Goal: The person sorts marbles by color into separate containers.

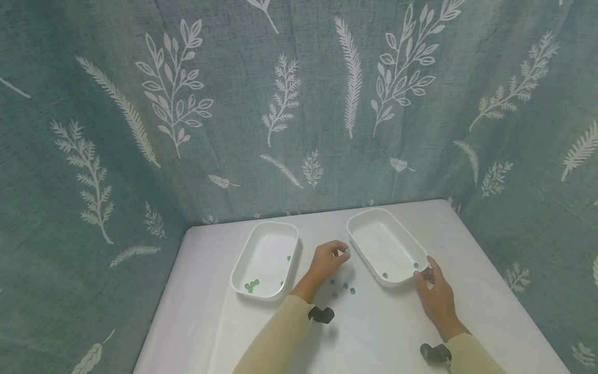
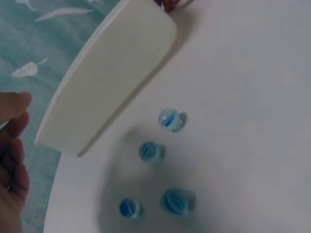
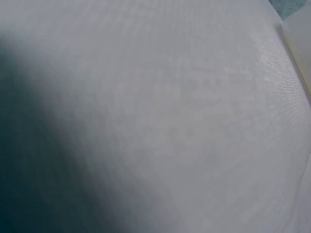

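My left hand point(image 1: 328, 259) pinches a small blue marble point(image 1: 348, 251) beside the left wall of the right-hand white tray point(image 1: 374, 270). In the left wrist view the fingertips point(image 2: 19, 102) show at the left edge, and the marble they hold cannot be made out. My right hand point(image 1: 436, 296) grips the near right corner of that same tray. Two blue marbles lie inside it, one point(image 1: 385, 275) at the near end and one point(image 1: 416, 265) close to the right hand's fingers. Several more blue glass marbles point(image 2: 169, 119) lie on the table below my left hand.
To the left stands a second white tray point(image 1: 236, 270) with several green marbles point(image 1: 252, 284) in it. The table has a white cloth point(image 1: 374, 332). Behind and at both sides hangs a green leaf-patterned curtain point(image 1: 233, 104). The right wrist view shows mostly blurred cloth.
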The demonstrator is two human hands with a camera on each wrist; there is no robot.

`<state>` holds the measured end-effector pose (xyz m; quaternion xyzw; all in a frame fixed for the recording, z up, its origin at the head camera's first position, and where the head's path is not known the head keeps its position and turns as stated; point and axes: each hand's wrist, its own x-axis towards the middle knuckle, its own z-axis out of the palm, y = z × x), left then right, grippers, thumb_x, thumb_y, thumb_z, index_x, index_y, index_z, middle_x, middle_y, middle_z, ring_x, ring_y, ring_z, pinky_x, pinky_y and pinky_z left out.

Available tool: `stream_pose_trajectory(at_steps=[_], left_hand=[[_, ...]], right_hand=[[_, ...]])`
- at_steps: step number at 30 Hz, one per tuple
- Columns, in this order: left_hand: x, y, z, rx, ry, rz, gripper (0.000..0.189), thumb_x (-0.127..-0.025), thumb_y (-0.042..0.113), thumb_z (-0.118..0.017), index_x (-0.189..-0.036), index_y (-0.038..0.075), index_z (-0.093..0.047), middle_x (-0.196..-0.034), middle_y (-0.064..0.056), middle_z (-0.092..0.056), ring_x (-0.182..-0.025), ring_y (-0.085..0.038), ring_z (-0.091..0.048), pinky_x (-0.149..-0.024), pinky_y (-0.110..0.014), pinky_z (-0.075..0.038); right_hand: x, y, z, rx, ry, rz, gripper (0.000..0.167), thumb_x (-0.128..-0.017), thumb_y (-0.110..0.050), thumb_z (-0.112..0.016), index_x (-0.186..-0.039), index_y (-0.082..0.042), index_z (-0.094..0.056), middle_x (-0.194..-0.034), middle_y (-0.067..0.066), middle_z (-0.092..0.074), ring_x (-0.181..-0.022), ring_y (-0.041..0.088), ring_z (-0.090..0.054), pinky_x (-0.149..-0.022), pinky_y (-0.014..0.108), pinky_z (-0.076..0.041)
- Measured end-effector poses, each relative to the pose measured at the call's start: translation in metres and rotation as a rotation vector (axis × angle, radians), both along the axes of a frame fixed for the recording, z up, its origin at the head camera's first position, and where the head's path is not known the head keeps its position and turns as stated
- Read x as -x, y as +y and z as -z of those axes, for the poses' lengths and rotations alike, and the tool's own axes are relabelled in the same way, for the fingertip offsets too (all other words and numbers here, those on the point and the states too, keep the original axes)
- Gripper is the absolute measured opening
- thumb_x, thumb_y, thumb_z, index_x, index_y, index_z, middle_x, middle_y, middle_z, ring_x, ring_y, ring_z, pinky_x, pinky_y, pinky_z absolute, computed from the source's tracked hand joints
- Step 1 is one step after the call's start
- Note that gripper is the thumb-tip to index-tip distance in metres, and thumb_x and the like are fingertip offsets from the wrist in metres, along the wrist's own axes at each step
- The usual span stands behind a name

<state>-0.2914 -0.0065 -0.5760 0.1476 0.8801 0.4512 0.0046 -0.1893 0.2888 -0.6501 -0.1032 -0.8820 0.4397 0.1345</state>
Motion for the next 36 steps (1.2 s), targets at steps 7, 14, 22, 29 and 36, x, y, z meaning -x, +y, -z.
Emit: stream_pose_trajectory(at_steps=[7,14,22,29,36], left_hand=[[0.003,0.013,0.005,0.018,-0.005,0.03,0.018,-0.089,0.029,-0.071,-0.104,0.02,-0.071,-0.094,0.015,-0.066,-0.083,-0.006,-0.056,-0.067,-0.024,-0.05],[0.0,0.023,0.002,0.005,-0.012,0.067,0.014,-0.089,0.029,-0.071,-0.102,0.021,-0.072,-0.093,0.015,-0.065,-0.082,-0.005,-0.055,-0.066,-0.023,-0.05],[-0.002,0.031,-0.002,-0.005,-0.053,0.05,0.016,-0.088,0.027,-0.071,-0.104,0.022,-0.071,-0.09,0.014,-0.062,-0.08,-0.007,-0.055,-0.065,-0.024,-0.05],[0.001,0.039,0.001,0.004,-0.057,0.044,0.015,-0.087,0.03,-0.071,-0.102,0.025,-0.071,-0.089,0.017,-0.061,-0.08,-0.006,-0.055,-0.066,-0.024,-0.05],[0.003,0.043,0.004,0.006,-0.076,0.041,0.013,-0.086,0.03,-0.072,-0.099,0.028,-0.071,-0.089,0.018,-0.061,-0.081,-0.007,-0.056,-0.067,-0.026,-0.05]], right_hand=[[0.002,0.002,0.005,-0.014,-0.015,0.012,0.072,-0.099,-0.053,-0.045,-0.157,-0.025,-0.013,-0.141,0.023,-0.047,-0.127,0.046,-0.044,-0.098,0.069,-0.033],[0.0,0.002,0.001,-0.017,-0.007,0.008,0.071,-0.099,-0.052,-0.044,-0.157,-0.024,-0.013,-0.14,0.024,-0.047,-0.127,0.047,-0.043,-0.098,0.07,-0.033],[0.001,0.003,0.003,-0.022,-0.007,0.014,0.071,-0.099,-0.052,-0.045,-0.157,-0.023,-0.014,-0.14,0.024,-0.048,-0.126,0.046,-0.045,-0.099,0.068,-0.033],[0.001,0.003,0.001,-0.026,-0.015,0.016,0.072,-0.099,-0.052,-0.044,-0.157,-0.022,-0.014,-0.14,0.024,-0.047,-0.126,0.046,-0.044,-0.099,0.069,-0.033],[0.0,0.0,-0.004,-0.023,-0.03,0.021,0.071,-0.1,-0.051,-0.044,-0.157,-0.021,-0.014,-0.141,0.025,-0.047,-0.128,0.047,-0.042,-0.1,0.068,-0.032]])
